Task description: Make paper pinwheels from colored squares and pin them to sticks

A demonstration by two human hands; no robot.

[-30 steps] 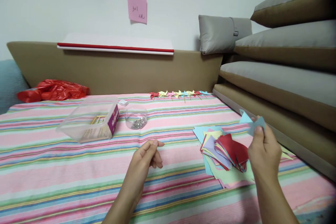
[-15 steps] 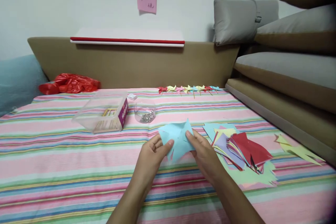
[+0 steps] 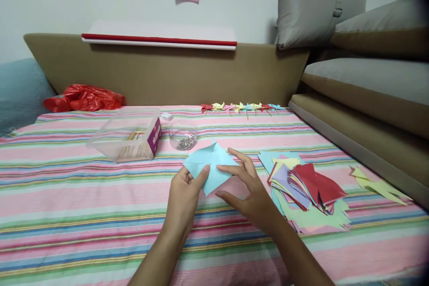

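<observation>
A light blue paper [image 3: 214, 161] with slits and raised corners is held above the striped cloth. My left hand [image 3: 187, 185] pinches its lower left part, thumb on top. My right hand [image 3: 246, 187] is at the paper's right side with its fingers spread, one fingertip at the surface near the middle. Beyond the paper stands a clear round container [image 3: 182, 136] with small metal pieces in it. To the right lies a pile of coloured paper sheets [image 3: 315, 187], red, purple, yellow and green.
A clear plastic box [image 3: 117, 143] with sticks inside stands at the left. Small paper pinwheels [image 3: 241, 108] line the far edge. Behind the box lies a red plastic bag [image 3: 89, 97]. Yellow paper scraps [image 3: 377, 185] and stacked cushions [image 3: 368, 94] are at the right.
My right hand has let go of the paper's right edge and spread its fingers. The blue paper has turned and shifted left with my left hand. The camera view has tilted down slightly.
</observation>
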